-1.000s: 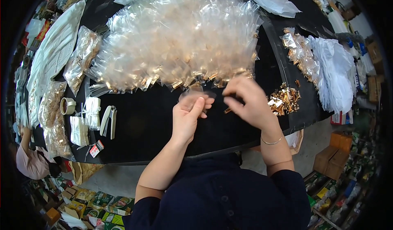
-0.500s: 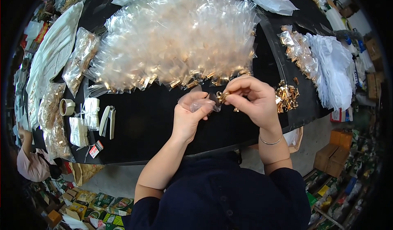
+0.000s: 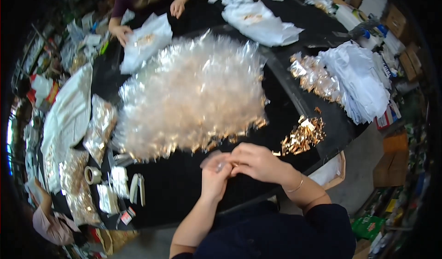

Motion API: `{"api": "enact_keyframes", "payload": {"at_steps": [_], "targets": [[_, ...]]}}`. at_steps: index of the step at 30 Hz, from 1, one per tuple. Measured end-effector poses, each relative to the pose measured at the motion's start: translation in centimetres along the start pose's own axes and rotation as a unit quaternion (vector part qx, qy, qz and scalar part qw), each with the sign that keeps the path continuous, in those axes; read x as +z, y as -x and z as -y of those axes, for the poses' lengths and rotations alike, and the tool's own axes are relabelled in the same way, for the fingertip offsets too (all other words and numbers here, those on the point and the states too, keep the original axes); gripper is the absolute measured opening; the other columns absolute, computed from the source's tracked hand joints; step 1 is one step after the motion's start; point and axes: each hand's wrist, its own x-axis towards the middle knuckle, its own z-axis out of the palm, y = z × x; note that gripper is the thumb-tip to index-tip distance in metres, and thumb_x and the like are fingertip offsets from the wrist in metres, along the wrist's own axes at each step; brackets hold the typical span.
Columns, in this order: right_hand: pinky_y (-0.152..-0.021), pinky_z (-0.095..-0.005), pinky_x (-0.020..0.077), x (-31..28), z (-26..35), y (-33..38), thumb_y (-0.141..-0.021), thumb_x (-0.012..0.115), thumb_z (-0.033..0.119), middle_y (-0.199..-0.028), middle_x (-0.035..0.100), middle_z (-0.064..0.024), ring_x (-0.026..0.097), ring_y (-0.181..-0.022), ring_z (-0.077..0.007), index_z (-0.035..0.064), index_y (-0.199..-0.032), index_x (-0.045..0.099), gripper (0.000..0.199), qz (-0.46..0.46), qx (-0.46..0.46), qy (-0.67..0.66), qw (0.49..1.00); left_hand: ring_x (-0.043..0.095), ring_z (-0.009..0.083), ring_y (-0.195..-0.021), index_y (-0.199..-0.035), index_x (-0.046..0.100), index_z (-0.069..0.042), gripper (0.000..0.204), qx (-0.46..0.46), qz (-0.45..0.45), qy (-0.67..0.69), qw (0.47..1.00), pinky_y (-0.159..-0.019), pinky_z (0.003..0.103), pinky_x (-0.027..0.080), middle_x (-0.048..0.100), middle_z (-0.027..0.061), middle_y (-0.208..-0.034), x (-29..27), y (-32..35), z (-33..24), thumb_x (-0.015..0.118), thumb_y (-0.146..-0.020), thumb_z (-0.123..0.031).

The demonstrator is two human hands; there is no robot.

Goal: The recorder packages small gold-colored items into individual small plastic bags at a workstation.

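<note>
I pinch a clear bag (image 3: 212, 159) in my left hand (image 3: 215, 178), thumb closed over it, its upper part sticking out past my fingers in a blur. My right hand (image 3: 258, 163) is bunched right against it, the fingertips closed around a small gold piece (image 3: 235, 164), of which only a glint shows; I cannot tell whether it sits inside the bag or at its mouth. Both hands are over the strip of black table (image 3: 168, 192) between the big pile of filled bags (image 3: 193, 97) and the front edge, which curves just below my wrists. The pile's lower fringe comes near my fingertips, and the heap of loose gold pieces (image 3: 302, 137) lies near my right hand, on its far side. To my left, well apart from my grip, are a tape roll (image 3: 93, 175), white bundles (image 3: 108, 199) and a red-and-white tag (image 3: 127, 215) near the edge, its print too blurred to read. A green package (image 3: 368, 226) at lower right bears pale lettering. Across the table, a co-worker's hand (image 3: 121, 34) touches a white bag (image 3: 146, 40).
</note>
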Motion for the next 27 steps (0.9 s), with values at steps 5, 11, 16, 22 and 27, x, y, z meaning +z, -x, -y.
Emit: {"api": "enact_keyframes", "payload": {"at_steps": [5,11,16,22,27], "targets": [[-0.069,-0.0338,0.0506,-0.8,0.7,0.5,-0.078,0.077,0.015,-0.087,0.06,-0.0088,0.061,-0.078,-0.0261,0.0035,-0.105,0.065,0.032,-0.008,-0.013,0.026,1.0,0.066,0.0169,-0.09,-0.117,0.061,-0.001,0.027,-0.014,0.032,0.025,0.999,-0.071,0.026,0.055,0.066,0.0084,-0.104,0.1,0.1,0.4,0.066,-0.093,-0.01],[-0.074,-0.0374,0.0498,-0.6,-0.3,0.8,-0.085,0.068,0.013,-0.088,0.058,-0.01,0.06,-0.085,-0.03,0.0033,-0.101,0.063,0.019,0.0,-0.011,0.036,0.999,0.067,0.0187,-0.093,-0.121,0.06,-0.001,0.029,-0.035,0.015,0.008,0.999,-0.074,0.028,0.058,0.067,0.0095,-0.107,0.8,0.2,-0.5,0.064,-0.095,-0.011],[-0.066,-0.0323,0.0505,-0.8,-0.7,0.8,-0.086,0.069,0.011,-0.087,0.061,-0.0085,0.062,-0.076,-0.0235,0.0024,-0.094,0.065,0.012,-0.054,0.014,0.009,0.998,0.067,0.0169,-0.092,-0.12,0.059,-0.003,0.028,-0.03,0.032,-0.027,0.999,-0.075,0.028,0.058,0.067,0.008,-0.107,0.9,0.0,-0.8,0.064,-0.095,-0.012],[-0.065,-0.0346,0.0496,-2.2,-0.3,1.1,-0.089,0.066,0.014,-0.085,0.062,-0.0103,0.062,-0.072,-0.0244,0.0014,-0.094,0.064,0.014,-0.004,0.109,-0.099,0.989,0.068,0.02,-0.097,-0.12,0.059,-0.001,0.029,0.013,0.055,-0.062,0.996,-0.074,0.029,0.058,0.067,0.0113,-0.111,1.1,0.3,-0.5,0.066,-0.092,-0.007],[-0.065,-0.0342,0.0499,-1.5,-0.5,1.3,-0.088,0.067,0.016,-0.085,0.064,-0.0101,0.063,-0.071,-0.0239,0.0017,-0.095,0.064,0.016,-0.031,0.164,-0.078,0.983,0.068,0.0203,-0.095,-0.117,0.061,-0.001,0.026,0.025,0.049,-0.092,0.994,-0.073,0.029,0.058,0.068,0.0118,-0.107,1.3,0.4,-0.6,0.065,-0.093,-0.009]]}}
